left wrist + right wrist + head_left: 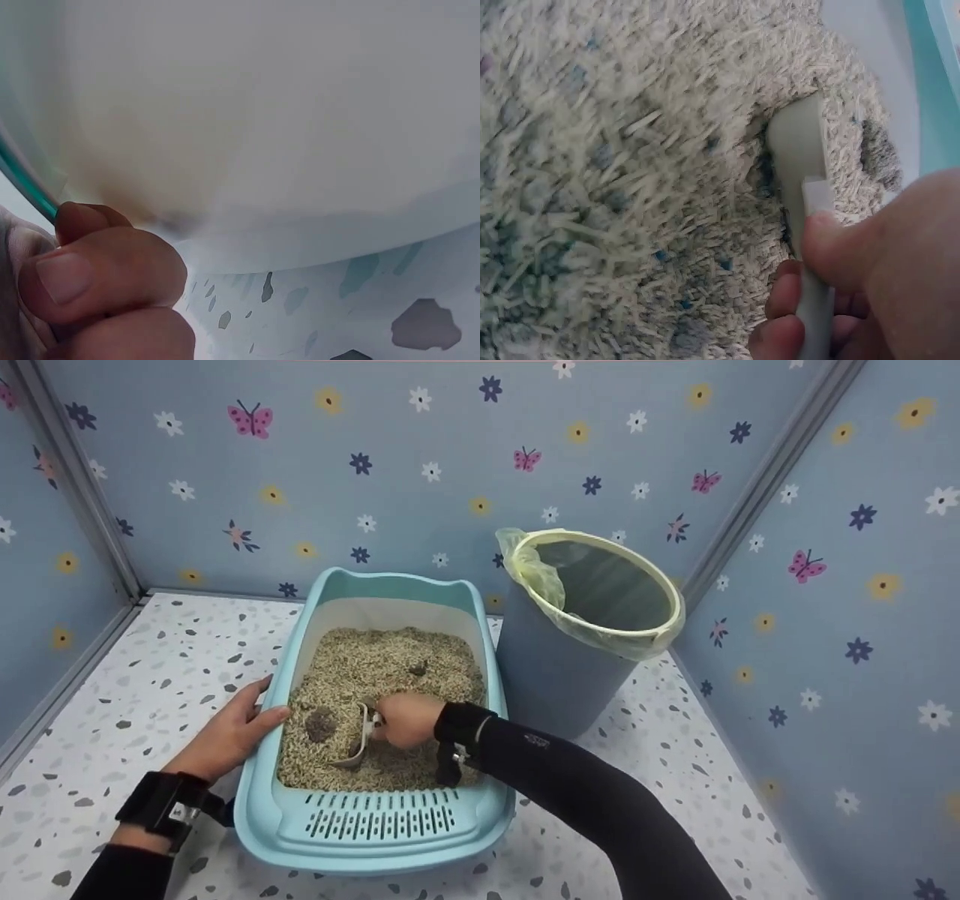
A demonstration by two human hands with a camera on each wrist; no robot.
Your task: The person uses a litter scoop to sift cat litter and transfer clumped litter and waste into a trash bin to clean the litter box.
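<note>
1. The right hand (405,720) grips a pale scoop (801,161) by its handle, fingers curled round it, blade dug into the litter (390,667) near the box's front-left part.
2. The left hand (229,731) rests relaxed on the left rim of the blue litter box (375,840).
3. A dark clump (321,724) lies just beside the scoop.
4. A lined bin (555,675) stands at the box's right back corner on the speckled floor (135,697).

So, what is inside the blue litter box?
The litter box holds pale pellet litter, two dark clumps and a grey scoop, which the right hand holds. The scoop's front edge is buried in litter. The box floor is fully covered.
</note>
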